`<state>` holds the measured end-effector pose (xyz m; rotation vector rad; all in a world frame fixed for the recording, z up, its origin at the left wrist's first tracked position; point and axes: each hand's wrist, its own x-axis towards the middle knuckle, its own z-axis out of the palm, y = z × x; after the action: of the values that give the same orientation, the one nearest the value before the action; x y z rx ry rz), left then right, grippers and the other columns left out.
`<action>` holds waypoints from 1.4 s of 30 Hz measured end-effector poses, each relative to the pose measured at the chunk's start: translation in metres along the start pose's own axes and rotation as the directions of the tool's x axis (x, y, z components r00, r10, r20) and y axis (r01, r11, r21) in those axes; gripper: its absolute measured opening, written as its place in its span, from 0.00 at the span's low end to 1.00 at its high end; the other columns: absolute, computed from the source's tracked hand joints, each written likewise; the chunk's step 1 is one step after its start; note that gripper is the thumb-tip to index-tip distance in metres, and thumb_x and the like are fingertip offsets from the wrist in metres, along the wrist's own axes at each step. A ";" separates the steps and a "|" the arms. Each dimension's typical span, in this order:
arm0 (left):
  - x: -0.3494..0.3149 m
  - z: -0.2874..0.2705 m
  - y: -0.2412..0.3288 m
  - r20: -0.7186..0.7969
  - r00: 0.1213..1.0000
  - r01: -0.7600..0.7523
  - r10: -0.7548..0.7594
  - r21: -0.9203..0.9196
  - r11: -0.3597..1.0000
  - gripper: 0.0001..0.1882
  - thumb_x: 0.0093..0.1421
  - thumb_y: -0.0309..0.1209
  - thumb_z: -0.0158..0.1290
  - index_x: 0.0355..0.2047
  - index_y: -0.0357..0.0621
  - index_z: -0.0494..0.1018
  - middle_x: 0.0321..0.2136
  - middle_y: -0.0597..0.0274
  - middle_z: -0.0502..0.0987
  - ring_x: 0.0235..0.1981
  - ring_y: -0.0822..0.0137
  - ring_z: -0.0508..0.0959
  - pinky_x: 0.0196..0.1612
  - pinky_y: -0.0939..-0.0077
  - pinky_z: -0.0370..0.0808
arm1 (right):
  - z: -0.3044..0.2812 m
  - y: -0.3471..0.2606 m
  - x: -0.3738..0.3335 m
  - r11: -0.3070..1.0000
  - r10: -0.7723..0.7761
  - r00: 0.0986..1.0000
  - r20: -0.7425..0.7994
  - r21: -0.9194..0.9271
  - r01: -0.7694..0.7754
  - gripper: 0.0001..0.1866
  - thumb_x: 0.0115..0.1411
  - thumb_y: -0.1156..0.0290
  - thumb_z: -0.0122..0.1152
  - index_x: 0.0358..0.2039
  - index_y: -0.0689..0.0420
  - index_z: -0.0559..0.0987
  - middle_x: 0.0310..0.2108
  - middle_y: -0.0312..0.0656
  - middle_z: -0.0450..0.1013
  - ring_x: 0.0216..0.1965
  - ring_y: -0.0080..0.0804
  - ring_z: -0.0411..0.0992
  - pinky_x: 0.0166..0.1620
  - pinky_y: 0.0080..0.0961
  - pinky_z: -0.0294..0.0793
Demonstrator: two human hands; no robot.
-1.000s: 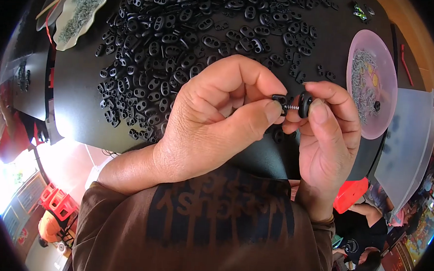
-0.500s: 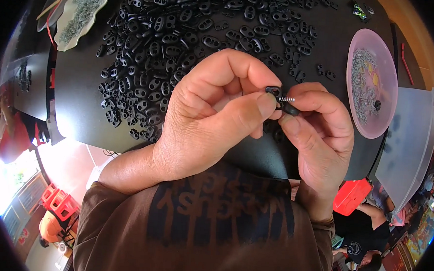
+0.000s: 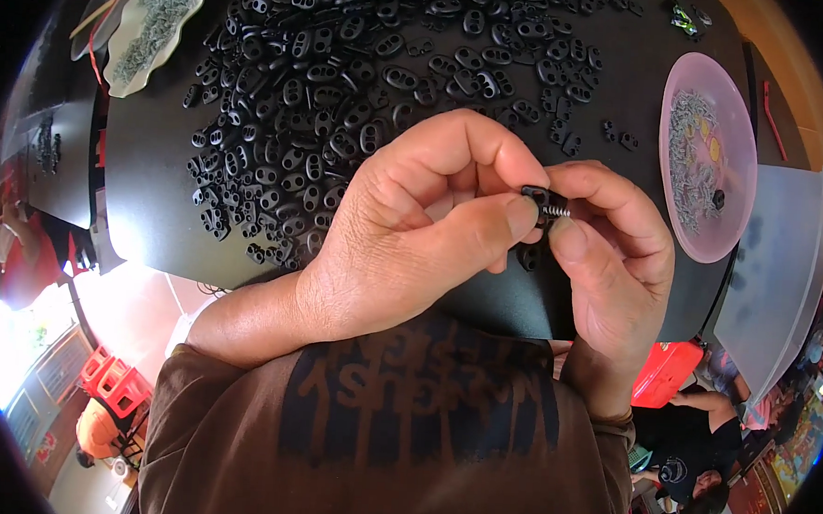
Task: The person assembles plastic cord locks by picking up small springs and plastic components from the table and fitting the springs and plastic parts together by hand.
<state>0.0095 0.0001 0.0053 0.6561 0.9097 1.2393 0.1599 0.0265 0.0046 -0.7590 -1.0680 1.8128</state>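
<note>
In front of my chest, my left hand [image 3: 432,225] pinches a small black cord lock piece [image 3: 533,194] between thumb and forefinger. A thin metal spring [image 3: 555,211] juts from it to the right. My right hand [image 3: 617,244] is closed at the spring's far end, its thumb below and forefinger above, around a dark cord lock part mostly hidden by the fingertips. How the two black parts meet cannot be seen. Beyond my hands, a large heap of black two-hole cord lock pieces [image 3: 322,94] covers the dark table [image 3: 163,197].
A pink bowl [image 3: 744,214] with many springs and a black piece stands at the right. At the far left, a wavy-edged pale dish [image 3: 121,82] holds more springs. A translucent bin [image 3: 772,295] and a red stool [image 3: 666,373] are beyond the table's right edge.
Both hands have shifted slightly right, with the left moving closer to the right. The spring and black piece now sit lower and right, and the right hand's oval part is less visible.
</note>
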 end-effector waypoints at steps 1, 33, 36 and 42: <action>0.000 -0.002 -0.001 0.020 1.000 -0.012 0.013 -0.009 1.000 0.06 0.53 0.21 0.45 0.33 0.38 0.65 0.24 0.61 0.72 0.21 0.79 0.69 0.23 0.89 0.67 | 0.001 -0.001 0.000 1.000 -0.001 1.000 0.000 -0.002 0.001 0.11 0.52 0.84 0.51 0.38 0.67 0.71 0.34 0.41 0.68 0.35 0.24 0.69 0.38 0.13 0.67; -0.001 -0.004 -0.002 0.067 0.994 -0.100 0.088 0.198 0.975 0.07 0.53 0.20 0.45 0.34 0.39 0.65 0.26 0.62 0.72 0.23 0.81 0.68 0.26 0.89 0.67 | -0.007 -0.006 0.001 0.796 -0.302 0.951 0.069 -0.531 0.291 0.09 0.48 0.81 0.54 0.32 0.66 0.73 0.33 0.46 0.67 0.32 0.25 0.65 0.34 0.16 0.66; -0.001 -0.004 -0.002 0.079 0.992 -0.112 0.097 0.234 0.966 0.07 0.53 0.19 0.45 0.34 0.38 0.65 0.26 0.63 0.71 0.23 0.81 0.68 0.26 0.89 0.67 | -0.005 -0.008 0.000 0.780 -0.284 0.956 0.075 -0.562 0.276 0.09 0.48 0.81 0.54 0.32 0.66 0.73 0.33 0.46 0.67 0.32 0.24 0.65 0.34 0.15 0.66; -0.002 -0.004 -0.005 0.105 0.988 -0.138 0.114 0.260 0.956 0.08 0.53 0.19 0.45 0.35 0.38 0.65 0.27 0.63 0.71 0.23 0.81 0.68 0.27 0.88 0.68 | -0.003 -0.005 -0.001 0.824 -0.257 0.966 0.023 -0.516 0.232 0.09 0.49 0.80 0.53 0.33 0.66 0.73 0.33 0.45 0.67 0.30 0.24 0.65 0.33 0.15 0.66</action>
<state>0.0079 -0.0029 -0.0003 0.9897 0.9812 1.1999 0.1644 0.0281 0.0075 -0.9203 -1.5742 1.2871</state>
